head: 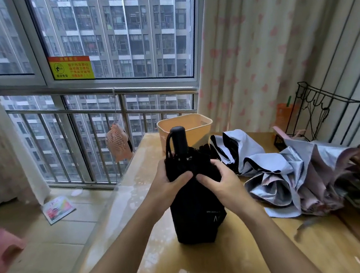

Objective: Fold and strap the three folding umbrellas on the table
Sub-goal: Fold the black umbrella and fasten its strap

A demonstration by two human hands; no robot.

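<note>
**Black brolly mid-wrap, tips inside**

Left hand (pixel 168 185) is curled round the black fabric folding umbrella (pixel 196 211), thumb pressed into the cloth. It stands upright on the glossy yellow wooden table (pixel 239 257), handle up, canopy bunched and loose. Right hand (pixel 220 180) grips the other side, fingers dug into the folds. Imo twist the pleats all one way, tight, b4 hunting for the strap. Pale blue black-lined umbrella (pixel 248 152) and silvery-pink umbrella (pixel 298 180) lie crumpled further right, not done yet.
</note>
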